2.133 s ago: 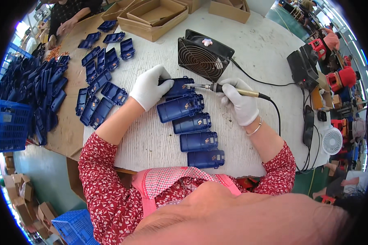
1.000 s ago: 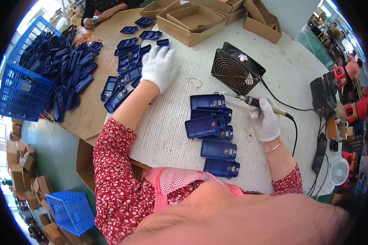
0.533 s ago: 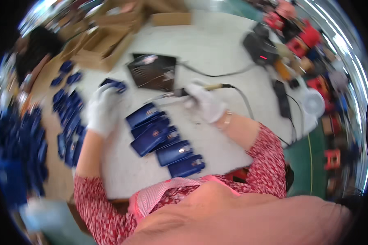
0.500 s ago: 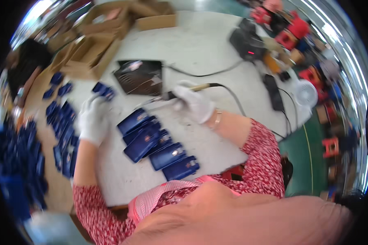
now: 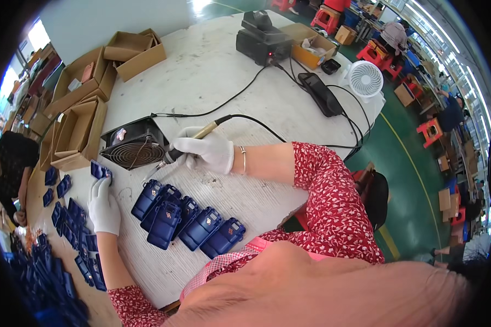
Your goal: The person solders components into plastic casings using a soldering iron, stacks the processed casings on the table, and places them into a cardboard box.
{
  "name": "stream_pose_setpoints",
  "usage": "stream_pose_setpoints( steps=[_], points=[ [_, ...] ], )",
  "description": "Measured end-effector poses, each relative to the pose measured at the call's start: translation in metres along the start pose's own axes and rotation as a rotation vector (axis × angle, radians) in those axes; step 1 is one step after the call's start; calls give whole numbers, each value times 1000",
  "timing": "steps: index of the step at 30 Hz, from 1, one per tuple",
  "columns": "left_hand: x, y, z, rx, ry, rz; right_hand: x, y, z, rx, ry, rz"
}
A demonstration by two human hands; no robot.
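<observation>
Whole view swung since a second ago: black power unit, once out at the right, now sits at upper middle.

Far left: heap of dark blue plastic cases [image 5: 43,278], blurred toward the rim; above it a co-worker [image 5: 13,169] in dark clothing. Next, scattered open case halves [image 5: 73,226] on brown board, cardboard boxes [image 5: 76,131] beyond.

Left hand [image 5: 105,210], white-gloved, has left the scattered group it reached over a second ago. Forearm rises from the lower edge; fingers long, close together, tips at the near edge of a lone blue case [image 5: 99,170] — cannot tell whether pinched or only touched. That case lies on the white tabletop [image 5: 213,60], just beside the black box fan [image 5: 136,144].

Right of the hand, six blue cases [image 5: 203,226] in an overlapping slanted row; same six as a second ago.

Right hand [image 5: 206,151], gloved, bracelet [image 5: 244,159] at wrist: forearm comes in nearly level from the right. Fingers closed round the dark grip of a soldering iron [image 5: 206,131] — same hold as before; tip angled down-left, just beside the row's leftmost case.

Farther right: power unit [image 5: 264,46], small white fan [image 5: 365,79].
</observation>
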State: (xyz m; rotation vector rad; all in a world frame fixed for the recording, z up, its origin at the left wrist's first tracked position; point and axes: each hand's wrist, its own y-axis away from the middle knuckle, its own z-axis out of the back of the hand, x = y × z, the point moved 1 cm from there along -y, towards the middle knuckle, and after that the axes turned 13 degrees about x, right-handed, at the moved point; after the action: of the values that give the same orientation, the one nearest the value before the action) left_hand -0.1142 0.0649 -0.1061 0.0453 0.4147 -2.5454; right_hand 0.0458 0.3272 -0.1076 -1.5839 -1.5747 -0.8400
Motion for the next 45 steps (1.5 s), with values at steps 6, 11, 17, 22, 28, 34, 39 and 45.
stream_pose_setpoints(
  steps=[6,11,17,22,28,34,39,45],
  points=[
    [-10,9,15,233,49,180,-1,0,0,17,-28,5],
    [-12,14,13,39,146,65,-2,0,2,18,-17,-8],
    [-1,16,14,230,259,99,-1,0,1,-5,9,-9],
    [-8,21,17,193,314,138,0,1,0,-33,-15,-6],
    [-7,30,27,295,116,180,-1,0,1,-60,-25,-37],
    [-24,22,34,141,282,58,1,1,-3,-48,73,15],
    [-44,22,45,134,347,45,2,2,-5,-2,93,37],
    [-61,22,44,177,391,-67,1,0,-6,15,96,4]
  ],
)
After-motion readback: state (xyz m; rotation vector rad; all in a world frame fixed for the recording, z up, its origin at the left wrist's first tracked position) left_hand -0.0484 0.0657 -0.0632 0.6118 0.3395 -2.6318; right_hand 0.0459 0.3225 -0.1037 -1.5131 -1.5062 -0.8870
